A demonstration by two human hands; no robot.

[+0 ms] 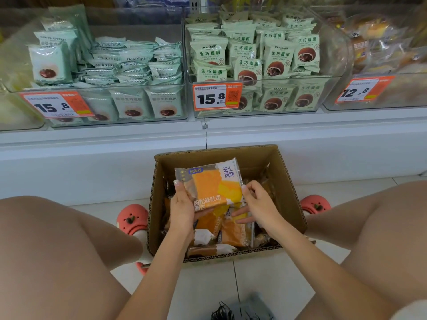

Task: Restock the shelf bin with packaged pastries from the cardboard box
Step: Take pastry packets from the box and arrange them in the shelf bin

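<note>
An open cardboard box stands on the floor between my knees, holding several orange and white pastry packs. Over the box I hold one orange pastry pack upright. My left hand grips its left edge, thumb on the front. My right hand pinches its lower right corner with thumb and forefinger, the other fingers spread loosely below. Above, clear shelf bins sit on the white shelf.
The left bin holds pale green bun packs; the middle bin is piled with similar green packs. A third bin at right holds bread. Orange price tags hang on the bin fronts. My pink shoes flank the box.
</note>
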